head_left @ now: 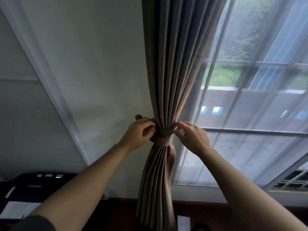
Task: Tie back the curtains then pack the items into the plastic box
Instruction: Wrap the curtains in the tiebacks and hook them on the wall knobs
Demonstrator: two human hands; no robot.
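A brown pleated curtain (pixel 171 64) hangs between the white wall and the window, gathered at its waist by a matching brown tieback band (pixel 164 138). My left hand (pixel 138 132) grips the band's left end, close to a small brown wall hook (pixel 138 116). On the band's right side, my right hand (pixel 191 135) pinches the fabric at the band's upper edge with its fingertips. Below the band the curtain flares out toward the floor. No plastic box is in view.
A sheer white curtain (pixel 250 114) covers the barred window on the right. A white door frame (pixel 50 80) slants along the left wall. Dark objects (pixel 33 185) sit at the lower left, and a small white item (pixel 183 222) lies on the dark floor.
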